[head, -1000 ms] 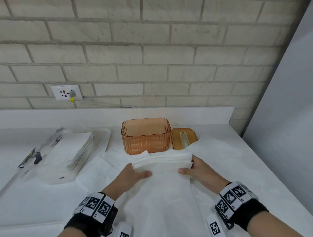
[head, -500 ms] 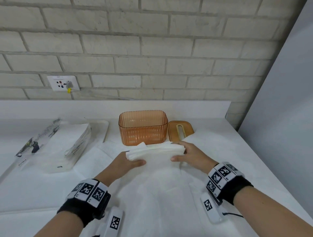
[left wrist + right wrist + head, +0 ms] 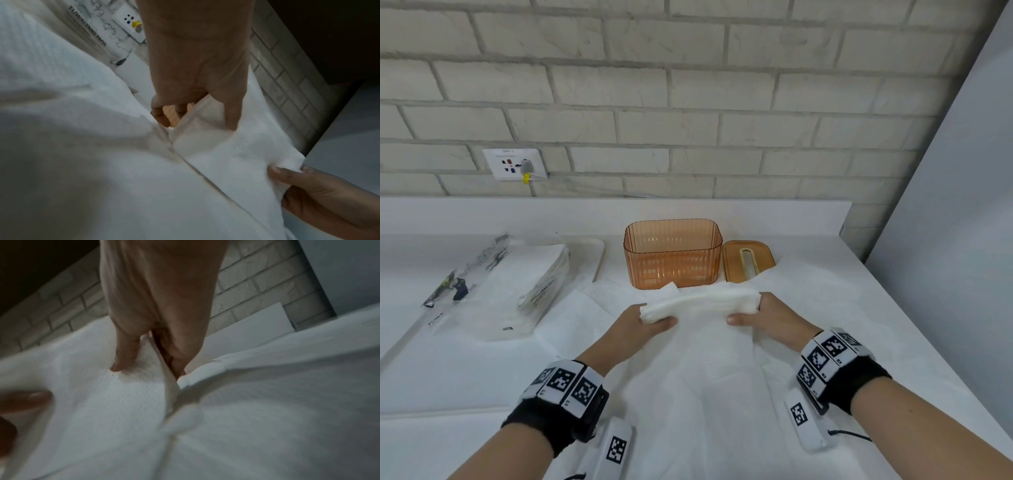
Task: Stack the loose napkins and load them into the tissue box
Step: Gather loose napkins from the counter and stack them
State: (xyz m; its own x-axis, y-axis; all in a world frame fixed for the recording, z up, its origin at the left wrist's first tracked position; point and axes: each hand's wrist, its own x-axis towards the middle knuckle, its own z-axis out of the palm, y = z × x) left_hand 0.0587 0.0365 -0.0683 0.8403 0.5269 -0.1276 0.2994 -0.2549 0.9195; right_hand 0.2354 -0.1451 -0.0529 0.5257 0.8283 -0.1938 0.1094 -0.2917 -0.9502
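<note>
Now the napkin stack (image 3: 700,301) hangs just in front of the open tissue box (image 3: 673,253), long axis left to right — parallel to the box. Left hand (image 3: 635,325) and right hand (image 3: 770,317) pinch its ends; the box lies straight ahead, equally near both.

Your white surface (image 3: 448,377) carries, at the back, an open orange tissue box (image 3: 673,255) with its slotted lid (image 3: 748,258) lying just right of it. A plastic-wrapped napkin pack (image 3: 517,291) sits left. Loose white napkin sheets (image 3: 705,394) cover the middle.
</note>
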